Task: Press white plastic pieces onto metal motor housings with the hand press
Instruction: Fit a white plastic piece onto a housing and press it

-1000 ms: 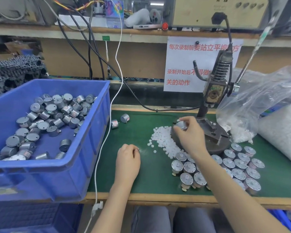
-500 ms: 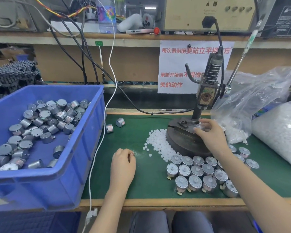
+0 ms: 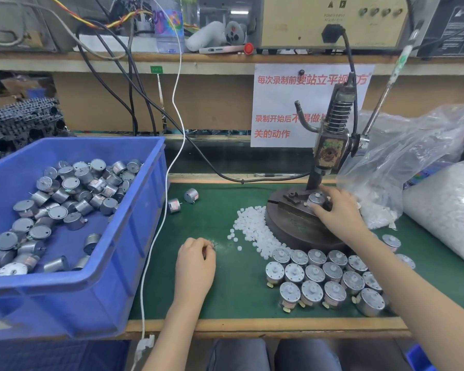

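The hand press [image 3: 330, 145] stands on a round metal base [image 3: 287, 226] at the right of the green mat. My right hand [image 3: 338, 212] grips a metal motor housing [image 3: 315, 200] that sits on the press fixture under the ram. My left hand [image 3: 196, 261] rests on the mat with its fingers curled; what it holds, if anything, is hidden. A heap of small white plastic pieces [image 3: 252, 228] lies left of the base. Several motors [image 3: 324, 279] stand in rows in front of the base.
A blue bin [image 3: 134, 236] full of loose motor housings fills the left side. Two stray motors [image 3: 182, 200] lie on the mat by the bin. Clear bags of white parts [image 3: 439, 210] sit at the right. A white cable [image 3: 161, 226] hangs across the mat's left edge.
My right hand carried the motor housing from the left of the base onto the press fixture under the ram. The left hand stayed on the mat.
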Demonstrator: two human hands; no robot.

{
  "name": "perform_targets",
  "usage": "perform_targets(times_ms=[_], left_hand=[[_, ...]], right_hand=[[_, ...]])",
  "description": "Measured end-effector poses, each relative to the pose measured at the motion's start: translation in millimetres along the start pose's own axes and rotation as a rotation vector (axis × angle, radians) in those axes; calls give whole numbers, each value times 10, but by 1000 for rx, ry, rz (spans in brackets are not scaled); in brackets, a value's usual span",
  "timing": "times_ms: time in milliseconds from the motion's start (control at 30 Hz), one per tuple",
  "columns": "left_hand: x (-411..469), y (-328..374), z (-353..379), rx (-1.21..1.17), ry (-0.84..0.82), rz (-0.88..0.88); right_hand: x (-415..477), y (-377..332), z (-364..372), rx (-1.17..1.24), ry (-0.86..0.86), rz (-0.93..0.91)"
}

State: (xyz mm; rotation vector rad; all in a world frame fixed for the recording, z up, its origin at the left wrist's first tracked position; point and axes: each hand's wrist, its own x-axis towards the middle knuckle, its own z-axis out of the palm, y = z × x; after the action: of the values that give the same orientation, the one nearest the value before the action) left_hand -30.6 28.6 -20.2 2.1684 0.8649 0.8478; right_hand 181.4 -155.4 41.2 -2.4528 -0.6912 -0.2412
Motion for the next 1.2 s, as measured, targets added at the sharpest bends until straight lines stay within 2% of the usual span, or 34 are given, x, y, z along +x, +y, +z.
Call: perform_targets(times_ms=[100, 200, 433, 500, 600, 667, 733, 833, 1000, 1100, 1200], left_hand=[[-4, -2, -1, 2, -1, -2], [-3, 1, -2, 1, -6, -3], [3, -12, 1, 1, 1, -10], [0, -8, -1, 5, -2, -6], [8, -12, -3, -1, 3, -8], [11, -10, 1, 0, 4, -14], [8, -2, 1, -1, -3, -11], [4, 0, -8, 5, -9, -5], [15, -7, -3, 16, -17, -9], [13, 3, -7, 29, -24, -11], [10, 12, -2, 41, -27, -8]], right_hand=[[29, -4, 51, -130, 100, 36], [91, -2, 71, -190, 116, 16], [102, -30, 91, -108, 90, 16], [88, -52, 92, 11, 80, 46], [78, -164, 24, 507, 73, 265], [148, -216, -72, 830, 179, 447], [282, -239, -244, 983, 327, 537], [487, -282, -544, 1057, 411, 507], [777, -521, -980, 1111, 351, 352], [842, -659, -1110, 1155, 360, 379], [707, -672, -1076, 1190, 387, 296]])
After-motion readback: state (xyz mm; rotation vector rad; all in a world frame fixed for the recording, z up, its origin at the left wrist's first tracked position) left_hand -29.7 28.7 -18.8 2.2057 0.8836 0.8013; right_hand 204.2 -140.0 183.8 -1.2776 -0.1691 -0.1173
